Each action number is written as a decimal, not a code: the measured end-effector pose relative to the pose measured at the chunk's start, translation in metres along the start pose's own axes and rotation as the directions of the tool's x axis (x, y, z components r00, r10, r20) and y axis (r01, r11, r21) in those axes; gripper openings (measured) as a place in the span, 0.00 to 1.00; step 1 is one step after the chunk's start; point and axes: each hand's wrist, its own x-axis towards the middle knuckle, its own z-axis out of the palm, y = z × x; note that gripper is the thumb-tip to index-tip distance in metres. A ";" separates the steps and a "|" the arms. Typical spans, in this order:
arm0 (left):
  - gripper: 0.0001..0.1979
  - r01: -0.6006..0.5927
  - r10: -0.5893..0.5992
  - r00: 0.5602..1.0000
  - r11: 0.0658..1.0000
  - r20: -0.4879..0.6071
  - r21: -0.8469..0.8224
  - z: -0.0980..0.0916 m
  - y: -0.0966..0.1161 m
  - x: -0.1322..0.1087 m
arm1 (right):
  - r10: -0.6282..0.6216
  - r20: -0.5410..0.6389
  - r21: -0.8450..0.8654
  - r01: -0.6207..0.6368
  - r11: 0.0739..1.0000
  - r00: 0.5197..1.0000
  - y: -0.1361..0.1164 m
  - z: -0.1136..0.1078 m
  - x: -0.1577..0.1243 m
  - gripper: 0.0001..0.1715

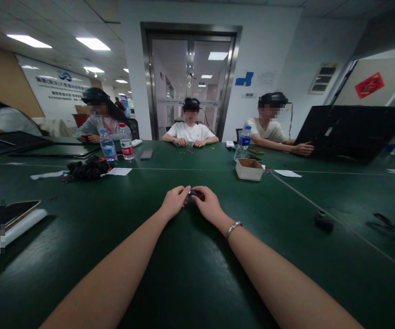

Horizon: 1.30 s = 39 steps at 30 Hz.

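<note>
Above the green table, my two hands meet at a small dark object with a shiny end; its exact kind is too small to make out. My right hand wears a silver bracelet at the wrist and is closed around the dark part, fingers curled. At the shiny end, the thumb and fingers of my left hand are pinched together. Fingers partly hide the object from both sides.
A small open box stands beyond my right hand, near a water bottle. To the left are a black tangled bundle and two bottles. A black clip-like item lies right. Several people sit around the table.
</note>
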 end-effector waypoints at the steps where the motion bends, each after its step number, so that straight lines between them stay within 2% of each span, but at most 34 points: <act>1: 0.22 0.005 -0.005 1.000 1.000 0.000 -0.024 0.000 0.000 0.000 | 0.014 -0.002 0.021 -0.014 1.000 1.000 0.001 0.000 0.000 0.11; 4: 0.20 0.041 -0.043 0.999 0.989 -0.011 -0.145 0.000 0.006 0.000 | 0.140 0.014 0.163 -0.140 0.977 0.990 0.000 -0.001 0.002 0.12; 6: 0.18 0.049 -0.056 0.998 0.974 -0.028 -0.223 0.002 0.013 -0.002 | 0.230 0.035 0.309 -0.230 0.923 0.973 -0.004 0.000 0.003 0.13; 8: 0.18 0.021 -0.029 0.999 0.955 -0.023 -0.295 0.007 0.022 -0.004 | 0.277 0.077 0.462 -0.280 0.841 0.958 -0.011 0.002 0.002 0.15; 11: 0.20 -0.014 0.010 1.000 0.928 -0.014 -0.373 0.019 0.032 -0.011 | 0.305 0.206 0.642 -0.364 0.674 0.930 -0.023 0.008 -0.002 0.17; 15: 0.17 -0.062 0.014 0.991 0.933 -0.136 -0.353 0.028 0.034 -0.014 | 0.332 0.303 0.748 -0.439 0.498 0.893 -0.031 0.013 -0.009 0.18; 18: 0.15 -0.058 -0.008 0.978 0.950 -0.209 -0.308 0.018 0.028 -0.010 | 0.335 0.327 0.750 -0.458 0.477 0.884 -0.031 0.014 -0.011 0.24; 20: 0.16 0.008 -0.066 0.972 0.970 -0.228 -0.244 -0.001 0.020 -0.007 | 0.338 0.347 0.698 -0.481 0.530 0.875 -0.030 0.010 -0.010 0.28; 21: 0.17 0.052 -0.094 0.968 0.983 -0.233 -0.178 -0.015 0.016 -0.007 | 0.340 0.356 0.641 -0.492 0.589 0.870 -0.029 0.005 -0.009 0.28; 23: 0.20 0.128 -0.113 0.970 0.990 -0.215 0.057 -0.050 0.008 -0.011 | 0.324 0.359 0.445 -0.465 0.765 0.876 -0.027 -0.013 -0.005 0.27; 25: 0.21 0.153 -0.085 0.977 0.918 -0.195 0.366 -0.094 0.002 -0.024 | 0.244 0.328 0.140 -0.302 0.943 0.913 -0.023 -0.046 -0.001 0.25; 26: 0.20 0.188 -0.100 0.975 0.848 -0.199 0.495 -0.117 -0.001 -0.032 | 0.190 0.269 -0.020 -0.192 0.981 0.944 -0.021 -0.067 0.000 0.25; 27: 0.21 0.233 -0.114 0.965 0.780 -0.235 0.581 -0.140 -0.004 -0.042 | 0.131 0.179 -0.182 -0.098 0.978 0.975 -0.018 -0.092 -0.001 0.25; 29: 0.22 0.337 -0.180 0.939 0.644 -0.292 0.687 -0.183 -0.009 -0.065 | 0.048 0.054 -0.513 -0.014 0.858 0.997 -0.008 -0.146 -0.009 0.25; 30: 0.24 0.371 -0.206 0.928 0.568 -0.310 0.735 -0.202 -0.013 -0.076 | 0.058 0.008 -0.651 -0.039 0.758 0.998 -0.002 -0.173 -0.016 0.25; 32: 0.25 0.400 -0.223 0.915 0.414 -0.335 0.817 -0.234 -0.023 -0.098 | 0.148 -0.126 -0.818 -0.187 0.543 0.981 0.012 -0.222 -0.035 0.26; 34: 0.24 0.364 -0.231 0.925 0.303 -0.303 0.881 -0.256 -0.033 -0.115 | 0.272 -0.241 -0.867 -0.332 0.372 0.932 0.028 -0.259 -0.057 0.29; 36: 0.25 0.369 -0.239 0.919 0.241 -0.314 0.898 -0.268 -0.043 -0.126 | 0.361 -0.297 -0.862 -0.411 0.296 0.884 0.041 -0.280 -0.076 0.34; 39: 0.26 0.418 -0.256 0.897 0.219 -0.362 0.882 -0.274 -0.049 -0.132 | 0.419 -0.323 -0.840 -0.461 0.286 0.849 0.052 -0.286 -0.092 0.40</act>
